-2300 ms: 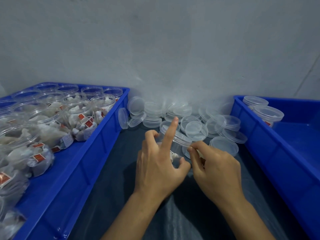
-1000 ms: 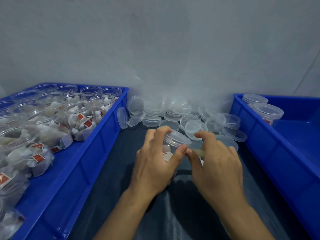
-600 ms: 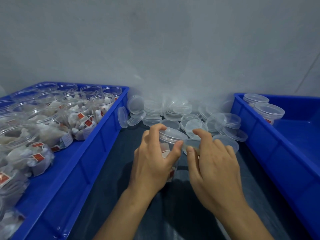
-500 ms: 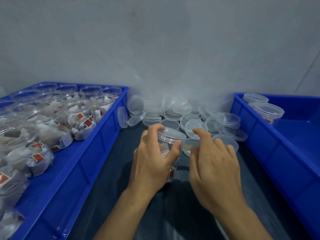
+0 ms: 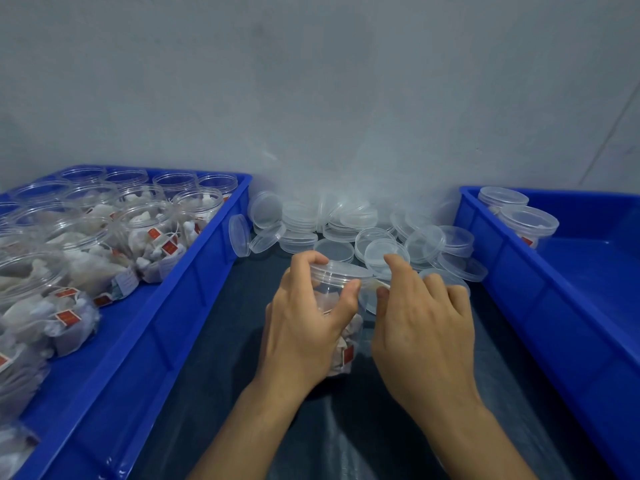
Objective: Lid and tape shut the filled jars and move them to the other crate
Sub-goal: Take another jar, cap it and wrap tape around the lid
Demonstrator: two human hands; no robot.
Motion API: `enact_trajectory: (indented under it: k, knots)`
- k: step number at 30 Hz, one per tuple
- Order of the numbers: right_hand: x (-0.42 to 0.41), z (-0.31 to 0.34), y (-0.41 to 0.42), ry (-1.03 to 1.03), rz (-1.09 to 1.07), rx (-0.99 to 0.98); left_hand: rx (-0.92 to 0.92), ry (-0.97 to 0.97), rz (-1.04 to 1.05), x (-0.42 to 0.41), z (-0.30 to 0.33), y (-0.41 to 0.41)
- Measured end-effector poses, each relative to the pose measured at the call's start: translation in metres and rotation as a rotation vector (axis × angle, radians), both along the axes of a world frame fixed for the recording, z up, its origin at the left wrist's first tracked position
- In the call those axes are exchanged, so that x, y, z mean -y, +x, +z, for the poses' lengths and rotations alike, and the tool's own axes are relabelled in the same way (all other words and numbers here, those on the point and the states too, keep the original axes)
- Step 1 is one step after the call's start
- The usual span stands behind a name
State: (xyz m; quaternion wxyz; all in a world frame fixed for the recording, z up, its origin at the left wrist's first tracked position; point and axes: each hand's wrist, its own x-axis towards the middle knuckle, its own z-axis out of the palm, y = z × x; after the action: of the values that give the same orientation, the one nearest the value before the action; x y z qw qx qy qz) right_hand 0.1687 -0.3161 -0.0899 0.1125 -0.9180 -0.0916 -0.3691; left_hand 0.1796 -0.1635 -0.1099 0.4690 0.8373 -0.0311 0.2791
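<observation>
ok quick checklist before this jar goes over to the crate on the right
1. Lid seated on the jar: ok, it sits flat.
2. Left hand gripping the jar: ok.
3. Tape strip pressed down all round: not ok, the right hand pinches a loose end.
4. Room in the right crate: ok, bare floor beside two lidded jars.
5. Jar filled: ok, tea bags inside.

The left hand [image 5: 304, 327] hides most of the jar [image 5: 341, 327]; the left crate [image 5: 149, 327] and right crate [image 5: 554, 306] run past the picture's edges.
</observation>
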Motion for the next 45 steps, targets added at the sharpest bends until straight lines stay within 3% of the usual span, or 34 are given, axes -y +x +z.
enact_trajectory:
  k: [17,23,33,40,45]
  knots:
    - [0.001,0.000,0.001,-0.013,-0.004,0.022,-0.033,0.023,-0.021,0.002,0.003,-0.001]
    - [0.003,0.001,0.000,0.071,0.069,0.088,-0.040,-0.009,-0.044,0.004,0.002,-0.004]
    - [0.012,0.002,0.001,0.253,0.256,-0.053,-0.063,-0.146,-0.139,0.002,0.001,-0.004]
    - [0.018,0.011,0.005,0.037,0.209,0.075,-0.075,-0.195,-0.159,-0.007,0.007,-0.003]
    - [0.020,0.008,0.009,0.004,0.142,0.026,-0.078,-0.223,-0.177,-0.008,0.007,-0.003]
